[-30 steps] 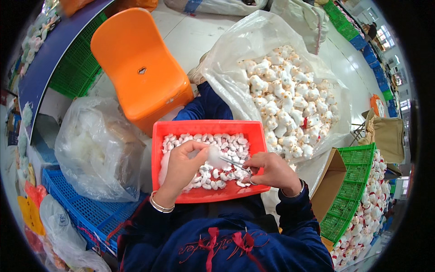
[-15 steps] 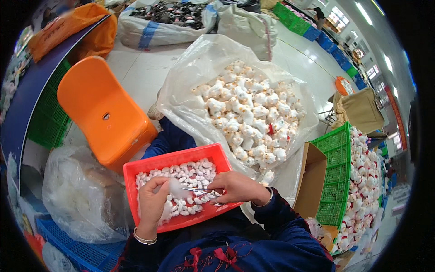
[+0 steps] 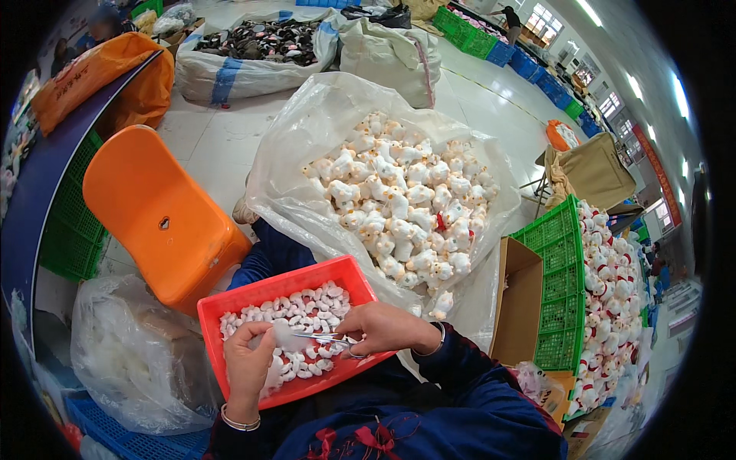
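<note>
Your left hand [image 3: 247,360] pinches the fluff [image 3: 284,337] and your right hand [image 3: 392,328] grips the tool [image 3: 316,336], so aim its tip toward nine o'clock.

Over your lap sits the red tray [image 3: 359,280], with small white pieces [image 3: 287,307] spread across its bottom. Around you, the pale tiled floor [image 3: 222,138] carries the big clear bag [image 3: 284,169] heaped with white plush pieces [image 3: 406,199], the orange chair [image 3: 161,207] to your left and, farther off, a white sack [image 3: 203,88] of dark pieces [image 3: 264,40] beside a second pale sack [image 3: 383,57]. At your left, the blue table [image 3: 34,199] bears an orange bag [image 3: 100,77] draped over its far end.
</note>
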Motion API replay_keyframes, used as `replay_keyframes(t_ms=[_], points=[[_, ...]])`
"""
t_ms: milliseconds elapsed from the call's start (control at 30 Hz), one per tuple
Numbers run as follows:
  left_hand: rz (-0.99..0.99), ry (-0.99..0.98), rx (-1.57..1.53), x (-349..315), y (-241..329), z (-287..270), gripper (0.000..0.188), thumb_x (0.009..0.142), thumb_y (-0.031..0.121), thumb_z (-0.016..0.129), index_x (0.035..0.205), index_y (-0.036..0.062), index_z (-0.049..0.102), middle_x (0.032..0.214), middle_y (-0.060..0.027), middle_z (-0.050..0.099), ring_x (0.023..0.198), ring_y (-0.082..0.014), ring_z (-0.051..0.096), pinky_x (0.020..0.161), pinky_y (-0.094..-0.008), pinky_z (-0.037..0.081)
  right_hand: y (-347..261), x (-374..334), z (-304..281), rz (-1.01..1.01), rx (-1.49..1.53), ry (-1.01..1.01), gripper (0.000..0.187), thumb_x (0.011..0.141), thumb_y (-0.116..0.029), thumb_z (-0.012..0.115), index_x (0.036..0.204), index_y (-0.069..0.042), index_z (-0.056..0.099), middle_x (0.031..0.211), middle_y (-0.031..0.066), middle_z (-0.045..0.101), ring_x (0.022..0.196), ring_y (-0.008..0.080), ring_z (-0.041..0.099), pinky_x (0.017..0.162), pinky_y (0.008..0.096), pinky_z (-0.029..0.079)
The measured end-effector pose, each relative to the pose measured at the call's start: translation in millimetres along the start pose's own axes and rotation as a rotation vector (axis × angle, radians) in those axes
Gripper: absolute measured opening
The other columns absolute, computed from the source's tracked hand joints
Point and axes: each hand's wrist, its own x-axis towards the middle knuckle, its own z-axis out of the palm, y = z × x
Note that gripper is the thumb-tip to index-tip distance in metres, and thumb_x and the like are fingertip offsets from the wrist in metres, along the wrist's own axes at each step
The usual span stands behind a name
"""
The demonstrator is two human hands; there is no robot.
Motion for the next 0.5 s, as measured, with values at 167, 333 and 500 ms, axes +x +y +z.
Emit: replay_keyframes(t_ms=[167,333,500], points=[[0.027,-0.019,0.033,-2.0,4.7,-0.7,0.008,0.092,0.006,0.072,0.096,-0.0003,0.07,0.076,0.0012,0.065,0.059,-0.0018,0.052,0.052,-0.0188,0.04,-0.6,0.5,0.1,0.014,0.03,-0.028,0.032,0.081,-0.025,0.077,0.103,-0.002,0.073,0.075,0.0152,0.063,0.072,0.0308,0.063,0.066,0.0402,0.048],[0.022,-0.05,0.082,-2.6,5.9,-4.9,0.007,0.092,0.006,0.072,0.095,-0.0001,0.07,0.078,0.0014,0.066,0.06,-0.0018,0.053,0.053,-0.019,0.041,0.0,-1.4,3.9,0.006,0.044,-0.009,0.033,0.082,-0.025,0.077,0.105,-0.001,0.072,0.075,0.0153,0.063,0.071,0.0304,0.063,0.066,0.0399,0.048],[-0.001,-0.014,0.017,-9.5,9.6,-3.7,0.006,0.093,0.005,0.072,0.094,0.0002,0.07,0.078,0.0007,0.065,0.059,-0.0017,0.052,0.051,-0.0187,0.04,0.6,-0.7,9.1,-0.011,0.017,-0.007,0.034,0.082,-0.024,0.077,0.108,-0.002,0.072,0.075,0.015,0.064,0.071,0.0294,0.063,0.066,0.0395,0.048]])
